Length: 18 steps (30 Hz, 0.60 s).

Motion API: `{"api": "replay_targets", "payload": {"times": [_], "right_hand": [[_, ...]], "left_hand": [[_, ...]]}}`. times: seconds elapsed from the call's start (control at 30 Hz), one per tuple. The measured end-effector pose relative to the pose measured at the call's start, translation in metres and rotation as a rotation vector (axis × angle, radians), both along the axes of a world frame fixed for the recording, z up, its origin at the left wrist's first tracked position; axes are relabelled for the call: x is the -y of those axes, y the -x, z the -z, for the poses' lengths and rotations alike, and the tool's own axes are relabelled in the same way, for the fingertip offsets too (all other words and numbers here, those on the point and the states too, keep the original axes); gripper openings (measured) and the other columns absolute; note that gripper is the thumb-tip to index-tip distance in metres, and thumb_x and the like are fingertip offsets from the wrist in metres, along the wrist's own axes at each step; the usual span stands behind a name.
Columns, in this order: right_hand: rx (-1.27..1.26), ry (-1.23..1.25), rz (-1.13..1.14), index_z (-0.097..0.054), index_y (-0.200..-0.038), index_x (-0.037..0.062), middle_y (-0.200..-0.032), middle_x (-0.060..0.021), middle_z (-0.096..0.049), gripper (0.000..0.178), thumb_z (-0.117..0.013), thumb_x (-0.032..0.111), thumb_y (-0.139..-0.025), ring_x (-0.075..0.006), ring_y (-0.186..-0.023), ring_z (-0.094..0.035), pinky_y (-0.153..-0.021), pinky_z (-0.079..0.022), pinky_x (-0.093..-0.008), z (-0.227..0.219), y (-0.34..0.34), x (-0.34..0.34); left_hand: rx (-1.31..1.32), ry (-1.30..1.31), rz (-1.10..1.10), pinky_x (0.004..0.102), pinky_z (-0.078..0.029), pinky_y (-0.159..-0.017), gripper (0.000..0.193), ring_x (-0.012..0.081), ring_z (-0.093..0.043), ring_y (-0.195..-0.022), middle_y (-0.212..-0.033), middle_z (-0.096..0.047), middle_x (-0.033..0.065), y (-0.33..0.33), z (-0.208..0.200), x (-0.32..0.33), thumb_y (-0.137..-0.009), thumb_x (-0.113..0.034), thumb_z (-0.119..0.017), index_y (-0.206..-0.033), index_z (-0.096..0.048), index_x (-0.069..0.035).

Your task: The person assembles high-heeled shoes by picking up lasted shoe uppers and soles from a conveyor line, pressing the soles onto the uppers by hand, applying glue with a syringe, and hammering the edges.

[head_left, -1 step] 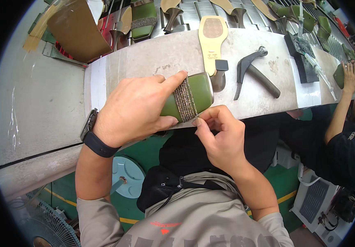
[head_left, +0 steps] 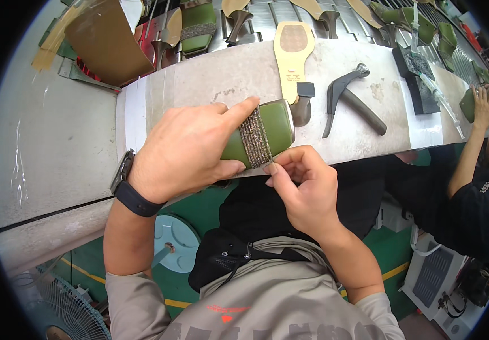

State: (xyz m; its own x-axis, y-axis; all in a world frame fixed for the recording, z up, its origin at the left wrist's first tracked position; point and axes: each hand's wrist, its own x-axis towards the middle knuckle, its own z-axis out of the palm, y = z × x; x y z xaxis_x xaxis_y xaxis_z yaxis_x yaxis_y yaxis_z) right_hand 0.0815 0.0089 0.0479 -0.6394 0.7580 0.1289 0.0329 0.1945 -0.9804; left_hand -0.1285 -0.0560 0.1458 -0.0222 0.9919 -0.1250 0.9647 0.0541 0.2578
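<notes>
My left hand (head_left: 190,150), with a dark watch on its wrist, is wrapped over a green shoe last (head_left: 278,126) and holds it at the bench's near edge. Around the last runs a glittery multi-strand strap (head_left: 254,139); my left index finger lies along its far end. The thumb and index finger of my right hand (head_left: 306,184) pinch the strap's near end, low on the last's side. Just beyond the last lies a pale yellow insole (head_left: 291,62) with a heel piece (head_left: 302,105) beside it. A hammer (head_left: 355,96) rests to the right.
A black block (head_left: 417,79) with syringes (head_left: 437,93) stands on the bench (head_left: 233,73) at right. Behind it, a metal rack carries several heels, insoles and green lasts (head_left: 198,28). A cardboard piece (head_left: 105,42) is at far left. A co-worker's hand (head_left: 482,105) touches another green last.
My right fingertips have shifted very slightly at the strap's near end. The left hand and the last stay in place.
</notes>
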Motion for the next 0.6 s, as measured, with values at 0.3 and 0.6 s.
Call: {"api": "replay_targets", "payload": {"times": [0.3,0.6], "right_hand": [[0.024,-0.015,-0.018,-0.070,-0.094,-0.0031,-0.081,-0.0128,-0.073,0.005,-0.075,-0.002,-0.091,-0.0190,-0.072,-0.074,-0.067,-0.058,-0.0303,-0.008,-0.005,-0.010],[0.063,-0.013,-0.064,-0.070,-0.096,-0.0033,-0.081,-0.0160,-0.073,0.007,-0.074,-0.002,-0.090,-0.0247,-0.070,-0.074,-0.066,-0.058,-0.0329,0.000,-0.002,-0.018]], "left_hand": [[-0.062,0.111,0.015,0.0442,-0.057,-0.085,0.096,0.0353,-0.071,-0.100,-0.113,-0.072,0.0150,-0.006,-0.011,-0.007,-0.067,-0.021,-0.092,-0.153,-0.052,-0.008],[-0.438,-0.242,-0.017,0.0484,-0.042,-0.113,0.100,0.0351,-0.061,-0.129,-0.145,-0.059,0.0231,-0.054,0.031,0.014,-0.069,-0.032,-0.090,-0.155,-0.048,0.000]]}}
